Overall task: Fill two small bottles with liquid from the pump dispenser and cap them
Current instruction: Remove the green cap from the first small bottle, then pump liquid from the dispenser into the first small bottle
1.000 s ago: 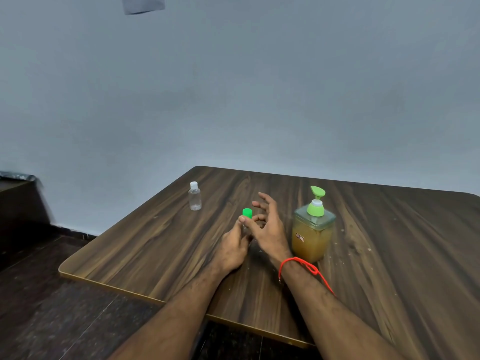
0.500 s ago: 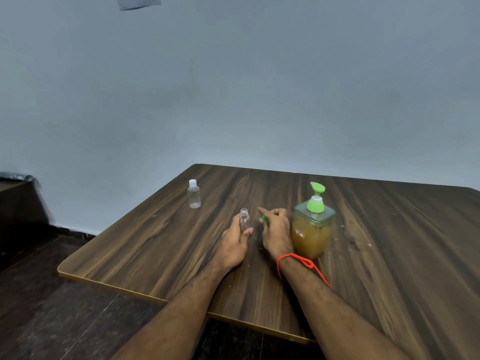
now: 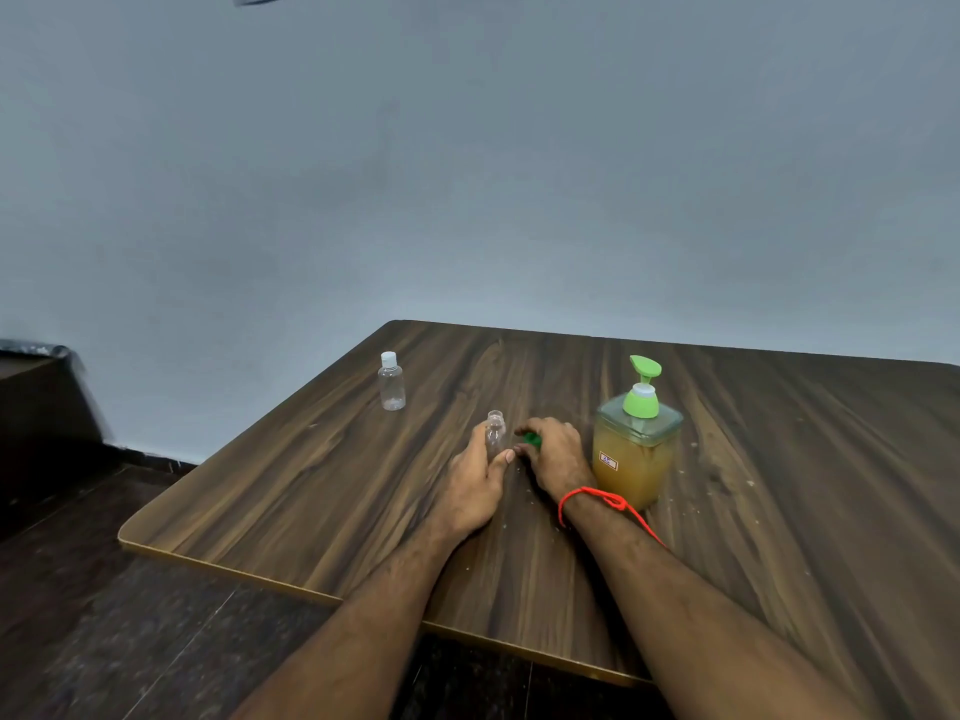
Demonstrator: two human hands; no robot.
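A small clear bottle (image 3: 495, 432) stands upright and uncapped on the wooden table (image 3: 311, 475), held low by my left hand (image 3: 475, 483). Just to its right, my right hand (image 3: 556, 454) rests on the table with its fingers curled over a green cap (image 3: 532, 439), only partly visible. A square pump dispenser (image 3: 636, 449) with amber liquid and a green pump head stands right of my right hand. A second small clear bottle (image 3: 391, 383) with a white cap stands apart at the far left of the table.
The table's left and near edges drop to a dark floor (image 3: 104, 615). A grey wall (image 3: 467, 174) rises behind the table. Small crumbs speckle the tabletop around the dispenser. A red thread (image 3: 597, 498) circles my right wrist.
The green cap has come off the bottle in my left hand. My right hand lowered to the table with the cap in its fingers. The view tilted slightly.
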